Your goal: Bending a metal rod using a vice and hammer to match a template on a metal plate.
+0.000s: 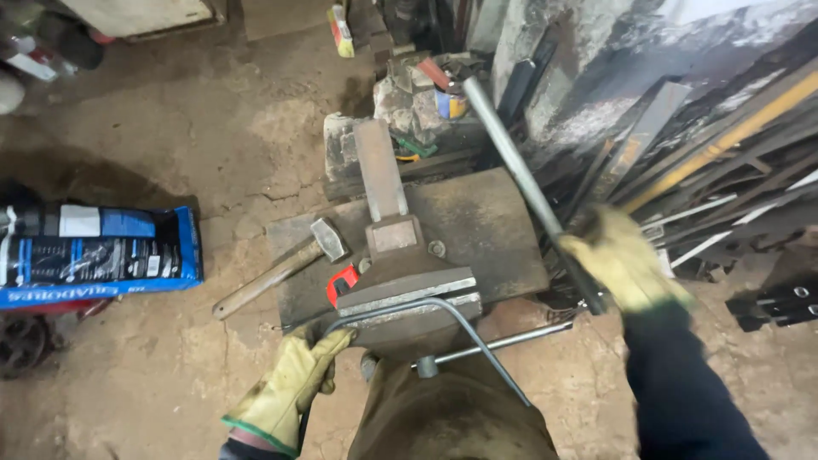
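A thin steel rod [443, 317], bent into a rounded corner, is clamped in the bench vise [409, 294] at the near edge of the steel plate [477, 230] that carries it. One leg runs left to the left hand [294, 383], whose yellow glove is closed around the rod end; the other leg slants down toward the person's knee. It looks stiff and fairly light, best gripped at the free ends, away from the vise jaws. The right hand [622, 260] (also gloved) is closed around a long grey pipe [524, 183] rising toward the plate's far right corner. A hammer [290, 260] lies across the plate's left edge. A small can [456, 104] stands beyond the far edge, contents hidden; a blue box [94, 255] lies on the floor, shut.
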